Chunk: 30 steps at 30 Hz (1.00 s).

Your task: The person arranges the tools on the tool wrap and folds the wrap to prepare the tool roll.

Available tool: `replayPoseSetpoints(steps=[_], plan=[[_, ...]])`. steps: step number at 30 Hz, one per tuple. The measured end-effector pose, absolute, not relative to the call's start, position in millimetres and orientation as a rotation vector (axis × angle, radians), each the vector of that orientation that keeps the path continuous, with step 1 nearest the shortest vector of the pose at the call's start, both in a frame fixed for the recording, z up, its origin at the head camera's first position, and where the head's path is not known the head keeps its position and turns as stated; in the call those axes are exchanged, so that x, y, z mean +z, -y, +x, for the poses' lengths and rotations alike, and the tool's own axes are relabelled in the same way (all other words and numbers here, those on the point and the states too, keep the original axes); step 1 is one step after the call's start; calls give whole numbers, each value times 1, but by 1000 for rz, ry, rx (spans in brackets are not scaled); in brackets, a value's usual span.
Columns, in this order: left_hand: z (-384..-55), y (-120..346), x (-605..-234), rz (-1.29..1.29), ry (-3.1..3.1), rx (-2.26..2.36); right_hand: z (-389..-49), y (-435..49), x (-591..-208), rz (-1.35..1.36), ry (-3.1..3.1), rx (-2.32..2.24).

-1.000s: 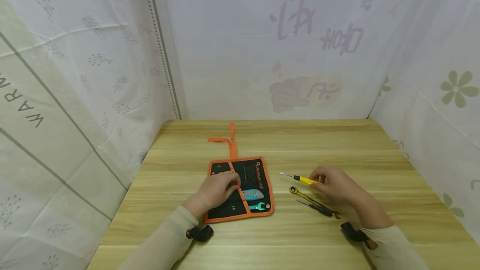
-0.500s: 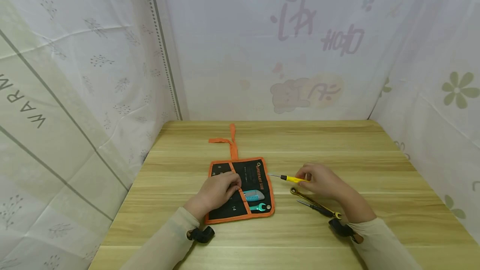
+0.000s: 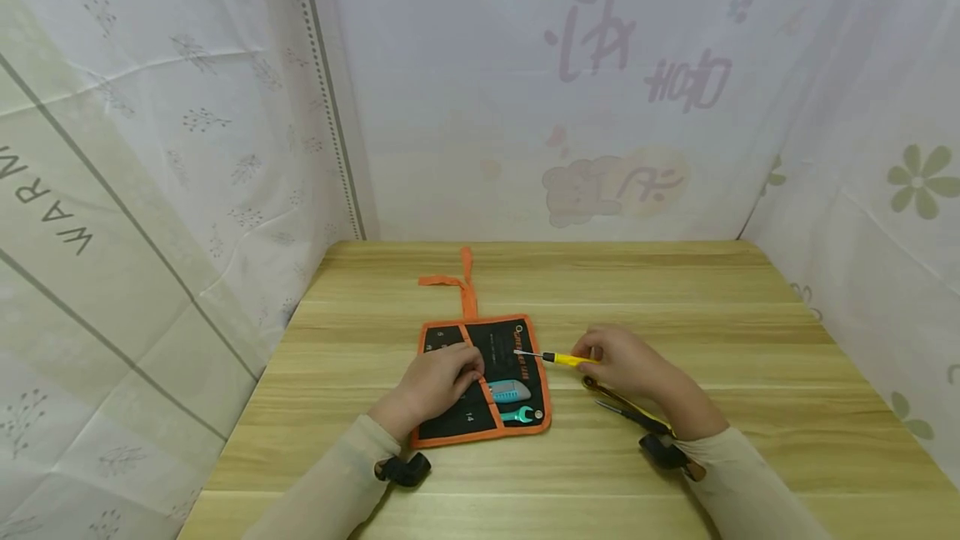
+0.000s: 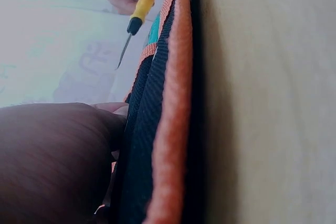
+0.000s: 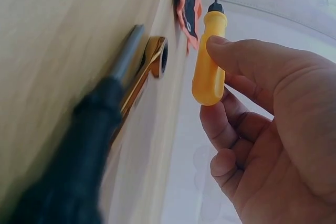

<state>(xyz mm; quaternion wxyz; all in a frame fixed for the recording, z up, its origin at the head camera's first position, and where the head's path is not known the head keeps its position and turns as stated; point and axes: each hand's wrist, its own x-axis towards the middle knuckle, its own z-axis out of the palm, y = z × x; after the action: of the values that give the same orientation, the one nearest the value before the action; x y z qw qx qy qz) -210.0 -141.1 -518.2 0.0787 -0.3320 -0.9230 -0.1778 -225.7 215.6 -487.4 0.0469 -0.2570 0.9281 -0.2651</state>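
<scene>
In the head view, my right hand pinches a yellow-handled screwdriver between thumb and fingers. Its shaft points left, with the flat tip over the right part of a black tool pouch trimmed in orange. My left hand lies across the pouch and pinches the orange-edged pocket opening; its fingertips are partly hidden. A blue utility knife and a teal wrench stick out of the pockets. The right wrist view shows the thumb on the yellow handle, fingers behind it.
Right of the pouch, partly under the right forearm, lie a ratchet wrench and a black-handled screwdriver. An orange tie strap stretches from the pouch toward the back of the wooden table. Printed curtains hang around the table.
My right hand has moved left with the yellow screwdriver, bringing its tip from beside the pouch to over its right side. My left hand has stayed at the pocket edge.
</scene>
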Motion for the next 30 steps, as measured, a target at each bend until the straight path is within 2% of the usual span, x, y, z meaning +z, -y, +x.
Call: replayPoseSetpoints(steps=[30], plan=[[-213, 142, -520, -977, 2772, -545, -241, -175, -485, -909, -2801, -763]])
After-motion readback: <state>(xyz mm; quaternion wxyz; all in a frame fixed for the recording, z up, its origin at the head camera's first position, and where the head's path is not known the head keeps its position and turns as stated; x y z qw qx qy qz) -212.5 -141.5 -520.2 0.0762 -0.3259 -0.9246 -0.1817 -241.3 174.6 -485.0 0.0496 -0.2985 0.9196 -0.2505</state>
